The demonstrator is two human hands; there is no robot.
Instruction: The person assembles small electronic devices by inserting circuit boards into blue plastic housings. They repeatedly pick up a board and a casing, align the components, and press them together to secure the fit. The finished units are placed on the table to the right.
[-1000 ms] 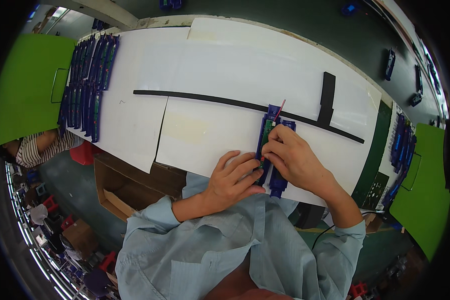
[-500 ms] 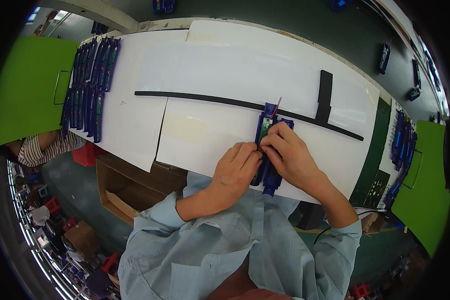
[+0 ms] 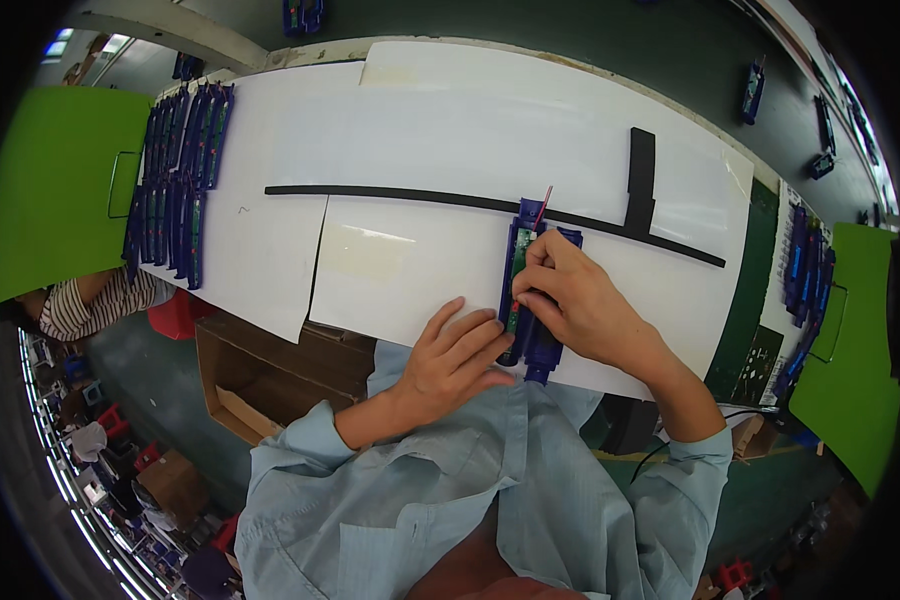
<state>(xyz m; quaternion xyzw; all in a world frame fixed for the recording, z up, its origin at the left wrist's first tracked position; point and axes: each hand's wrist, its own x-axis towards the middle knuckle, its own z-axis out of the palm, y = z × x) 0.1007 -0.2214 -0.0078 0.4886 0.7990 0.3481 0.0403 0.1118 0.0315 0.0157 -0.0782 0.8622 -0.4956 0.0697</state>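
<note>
A long blue plastic housing (image 3: 542,358) lies in front of me in two parts side by side, close to the table's near edge. Its left part carries a narrow green circuit board (image 3: 519,254), with a thin red wire (image 3: 543,205) sticking up from the far end. My right hand (image 3: 582,308) is closed over the board, thumb and fingertips pinched at its middle; what they grip, if anything, is hidden. Beside the housing's near left side, my left hand (image 3: 448,362) is open, fingers spread, fingertips near or touching the housing's edge.
Black strips (image 3: 390,194) run across the white tabletop (image 3: 390,120) beyond the housing. Rows of similar blue housings (image 3: 175,190) stand at the left, more (image 3: 805,270) at the right. A cardboard box (image 3: 260,370) sits below the near edge. A person's striped sleeve (image 3: 95,305) shows far left.
My left hand has drawn back from the board, its fingers spreading from a pinch. My right hand stays pinched at the board. The whole view has shifted slightly.
</note>
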